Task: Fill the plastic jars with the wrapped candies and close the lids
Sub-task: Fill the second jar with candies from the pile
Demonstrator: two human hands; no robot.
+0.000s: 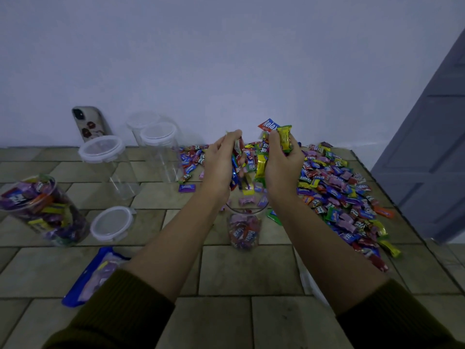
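A pale wall (226, 59) meets a surface (226, 270) patterned like brown tiles, with a grey door (427, 147) at the right edge. Two arms in dark green sleeves (125, 311) reach forward. The left hand (220, 163) and the right hand (283, 162) are each curled around a handful of wrapped candies (285, 139), held close together just above an open jar (244, 230), and a few pieces hang or drop between them. This jar looks about a third full. A large heap of candies (339, 197) spreads from behind the hands down the right side. At the far left a full jar (42, 210) is packed to its brim but uncovered, with a loose lid (112, 222) just beside it. Near the wall stand three empty jars (108, 167) with lids on top, next to a phone (90, 124) leaning on the wall. A blue bag (93, 275) lies by the left arm. The task appears to be under halfway: one jar needs closing, one is being filled, and three are untouched.
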